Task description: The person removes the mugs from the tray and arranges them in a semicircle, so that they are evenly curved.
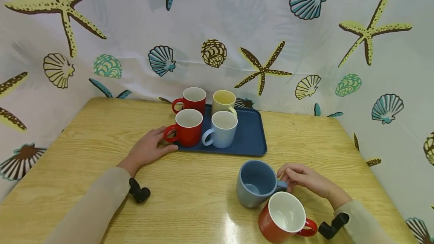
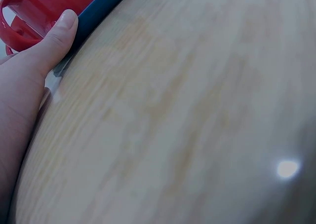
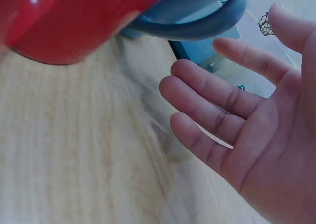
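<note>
My left hand [image 1: 149, 148] holds the left front corner of a dark blue tray [image 1: 251, 134], its thumb [image 2: 61, 34] at the rim beside a red mug [image 1: 190, 133]. In the left wrist view its other fingers are mostly hidden. Also on the tray are a light blue mug [image 1: 224, 135], a pale yellow mug [image 1: 218, 107] and a second red mug [image 1: 198, 104] at the back. My right hand [image 1: 306, 180] is spread beside the handle of a grey-blue mug [image 1: 249, 195], fingers apart from that handle in the right wrist view. Right in front stands a third red mug [image 1: 269, 223].
The wooden table [image 1: 190, 195] runs back to a white cloth [image 1: 129, 18] printed with shells and starfish, which also hangs at both sides. The near red mug stands close against the grey-blue mug, with its handle [image 1: 308, 229] toward my right wrist.
</note>
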Motion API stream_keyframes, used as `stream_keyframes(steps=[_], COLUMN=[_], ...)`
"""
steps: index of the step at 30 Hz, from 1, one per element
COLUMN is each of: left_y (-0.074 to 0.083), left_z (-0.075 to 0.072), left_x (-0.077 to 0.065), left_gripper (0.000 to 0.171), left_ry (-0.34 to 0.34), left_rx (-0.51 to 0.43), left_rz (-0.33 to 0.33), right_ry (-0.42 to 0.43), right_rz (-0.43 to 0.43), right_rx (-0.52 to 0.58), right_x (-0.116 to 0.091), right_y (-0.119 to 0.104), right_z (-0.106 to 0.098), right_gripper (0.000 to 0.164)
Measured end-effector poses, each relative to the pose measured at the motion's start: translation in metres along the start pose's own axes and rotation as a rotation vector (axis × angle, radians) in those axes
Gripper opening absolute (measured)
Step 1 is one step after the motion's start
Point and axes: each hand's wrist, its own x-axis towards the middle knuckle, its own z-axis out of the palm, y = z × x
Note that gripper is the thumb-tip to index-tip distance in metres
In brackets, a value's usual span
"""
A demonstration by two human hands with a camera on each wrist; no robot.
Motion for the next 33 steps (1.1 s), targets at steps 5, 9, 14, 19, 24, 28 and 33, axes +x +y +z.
stream_keyframes(steps=[5, 9, 14, 19, 24, 28, 33], left_y=[0.0, 0.0, 0.001, 0.0, 0.001, 0.002, 0.002], left_z=[-0.001, -0.001, -0.001, 0.0, 0.0, -0.001, -0.001], left_x=[0.0, 0.0, 0.0, 0.0, 0.0, 0.0, 0.0], left_gripper=[0.08, 0.081, 0.083, 0.084, 0.084, 0.084, 0.083], left_ry=[0.0, -0.003, -0.017, -0.014, -0.012, -0.019, -0.015], left_rx=[0.001, 0.003, -0.004, 0.001, 0.003, 0.004, 0.007], left_rz=[0.006, -0.005, -0.017, -0.014, -0.016, -0.018, -0.018], right_ry=[0.027, 0.039, 0.043, 0.064, 0.083, 0.094, 0.118], right_rz=[-0.007, 0.008, 0.008, 0.028, 0.034, 0.028, 0.029], right_rx=[-0.049, -0.057, -0.066, -0.088, -0.101, -0.099, -0.083], right_x=[0.006, 0.013, 0.024, 0.033, 0.042, 0.05, 0.062], right_y=[0.001, 0.002, 0.002, 0.003, 0.001, -0.002, -0.003], right_z=[-0.006, -0.011, -0.016, -0.02, -0.026, -0.03, -0.032], right_gripper=[0.035, 0.036, 0.037, 0.038, 0.039, 0.042, 0.046])
